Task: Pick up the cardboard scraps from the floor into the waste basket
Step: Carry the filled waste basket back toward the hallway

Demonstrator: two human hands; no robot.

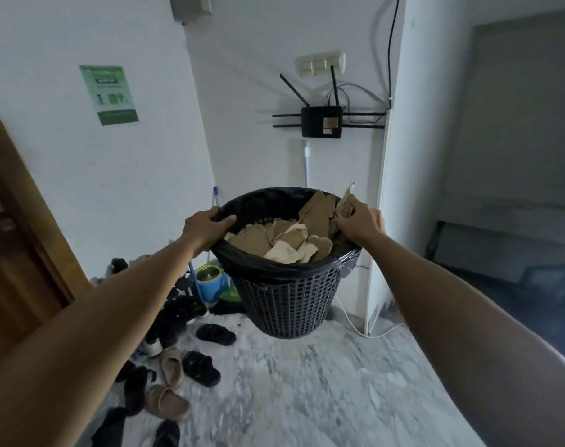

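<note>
**Waste basket lifted at the rim by both hands**

Marble-patterned floor (307, 398), grey and white, fills the lower foreground; both bare forearms reach forward above it from the bottom corners. Scattered at lower left lie sandals and slippers (178, 375), some black, some tan, trailing back toward a wooden door (13, 253) at the left edge.

At mid-distance the waste basket (287, 301), dark perforated plastic lined with a black bag (268, 262), is held off the floor. The left hand (207, 227) grips the left side of the rim, fingers curled over the bag's edge with the thumb lying along its inside. The right hand (360, 221) grips the right side of the rim, its fingers curled around the bag's edge together with a cardboard piece (347, 198) that sticks up above the rim. The cardboard scraps (291, 237), torn brown and pale sheets, are piled inside the basket, nearly to the top.

Behind and below the basket stand a blue-and-green bucket (210, 282) and a white cable (371, 333) running along the floor.

On the far white wall hang a black router (321, 121) with several antennas, a switch plate (320, 64) above it, and a green poster (108, 95) to the left. A dim doorway (507, 156) opens at the right.
</note>
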